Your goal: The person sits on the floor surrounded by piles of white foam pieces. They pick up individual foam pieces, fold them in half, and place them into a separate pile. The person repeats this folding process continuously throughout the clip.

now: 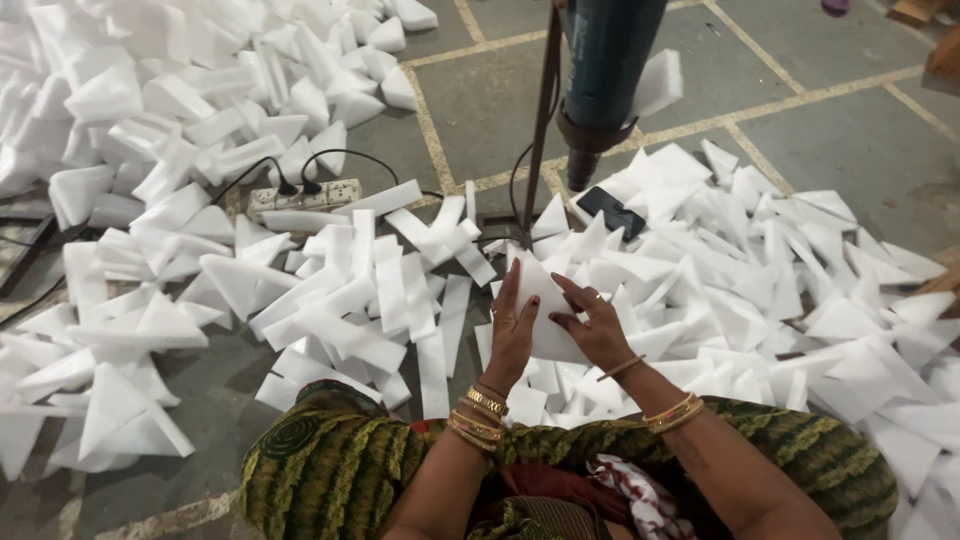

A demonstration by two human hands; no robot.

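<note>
My left hand (pixel 511 325) and my right hand (pixel 593 325) both hold one white foam piece (pixel 545 300), a flat pointed shape, just in front of my lap. The left hand grips its left edge, the right hand presses on its right side with fingers spread over it. Above it a dark teal heat gun (pixel 605 70) hangs nozzle-down on a thin metal stand (pixel 541 120). Gold bangles sit on both wrists.
White foam strips and triangles lie in heaps on the tiled floor, a large pile at left (pixel 150 180) and another at right (pixel 780 270). A power strip (pixel 303 195) with black cables lies in the left pile. A dark phone (pixel 610 211) rests on foam by the stand.
</note>
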